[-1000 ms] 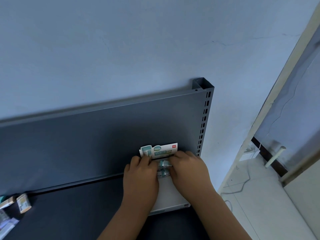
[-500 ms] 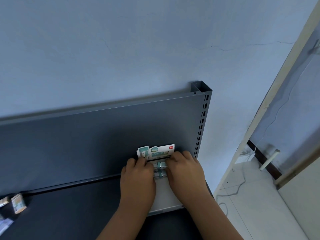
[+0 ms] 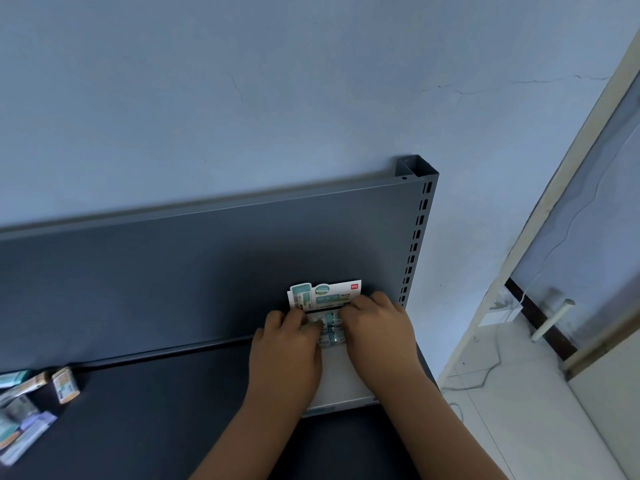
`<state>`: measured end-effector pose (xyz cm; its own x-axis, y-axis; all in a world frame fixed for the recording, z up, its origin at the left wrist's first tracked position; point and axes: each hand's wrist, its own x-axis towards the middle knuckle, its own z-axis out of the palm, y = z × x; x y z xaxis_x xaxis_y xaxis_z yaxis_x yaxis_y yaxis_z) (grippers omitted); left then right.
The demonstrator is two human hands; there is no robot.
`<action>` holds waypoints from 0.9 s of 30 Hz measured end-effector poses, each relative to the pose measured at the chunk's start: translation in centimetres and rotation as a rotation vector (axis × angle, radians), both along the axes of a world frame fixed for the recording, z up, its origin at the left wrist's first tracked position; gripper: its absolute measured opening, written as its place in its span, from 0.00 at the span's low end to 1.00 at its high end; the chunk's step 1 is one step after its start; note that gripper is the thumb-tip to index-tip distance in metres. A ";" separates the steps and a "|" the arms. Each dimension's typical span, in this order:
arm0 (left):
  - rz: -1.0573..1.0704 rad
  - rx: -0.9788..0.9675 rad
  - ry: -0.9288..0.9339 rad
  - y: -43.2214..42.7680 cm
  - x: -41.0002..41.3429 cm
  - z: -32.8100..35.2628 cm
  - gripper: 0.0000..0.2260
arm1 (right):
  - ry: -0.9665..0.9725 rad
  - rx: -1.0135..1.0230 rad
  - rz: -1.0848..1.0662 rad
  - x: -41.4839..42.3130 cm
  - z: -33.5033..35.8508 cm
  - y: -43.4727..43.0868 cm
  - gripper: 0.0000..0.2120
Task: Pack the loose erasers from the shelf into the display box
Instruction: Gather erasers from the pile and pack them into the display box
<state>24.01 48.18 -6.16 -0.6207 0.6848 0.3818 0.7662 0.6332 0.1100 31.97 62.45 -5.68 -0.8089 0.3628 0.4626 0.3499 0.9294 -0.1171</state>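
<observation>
The white display box stands on the dark shelf against the grey back panel, its printed header card upright behind it. Teal-banded erasers lie in the box's far end, between my two hands. My left hand lies over the box's left side with fingers curled down onto the erasers. My right hand covers the right side, fingers bent onto the same erasers. Most of the box's inside is hidden by both hands. Several loose erasers lie at the shelf's far left.
The grey back panel rises right behind the box, ending in a slotted upright post. To the right the shelf ends and a tiled floor with a white cable lies below. A blue wall fills the view above.
Both hands have stayed on the erasers in the box, with only small finger shifts. The view has drifted slightly, bringing more of the loose erasers at the left into sight.
</observation>
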 end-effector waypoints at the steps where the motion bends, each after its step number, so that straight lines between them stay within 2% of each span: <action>1: 0.003 -0.021 0.004 0.0 0.0 0.1 0.11 | -0.005 0.007 -0.001 0.0 0.0 0.0 0.08; 8: 0.021 -0.083 -0.009 0.4 0.2 -0.1 0.15 | -0.062 -0.039 -0.054 -0.1 0.4 -0.3 0.11; 12: 0.014 -0.084 -0.006 0.3 0.2 -0.3 0.13 | -0.059 -0.015 -0.058 0.2 0.0 -0.9 0.02; 15: 0.039 -0.035 -0.015 0.5 0.3 -0.4 0.05 | -0.070 0.006 -0.066 0.6 -0.3 -1.5 0.10; 18: 0.057 0.016 -0.036 0.7 0.5 -0.1 0.11 | -0.061 0.007 -0.076 1.0 -0.3 -1.9 0.12; 23: 0.089 0.250 -0.134 -1.5 0.8 1.9 0.10 | 0.044 -0.190 -0.121 2.3 1.4 -3.5 0.17; 27: 0.092 0.242 -0.199 -5.7 -0.4 3.3 0.17 | 0.158 -0.275 -0.087 2.9 3.7 -7.3 0.20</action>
<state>23.64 42.47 -2.84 -0.7548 0.5267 0.3910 0.6551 0.6361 0.4077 34.85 55.18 -2.02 -0.6952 0.5562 0.4553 0.3838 0.8228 -0.4191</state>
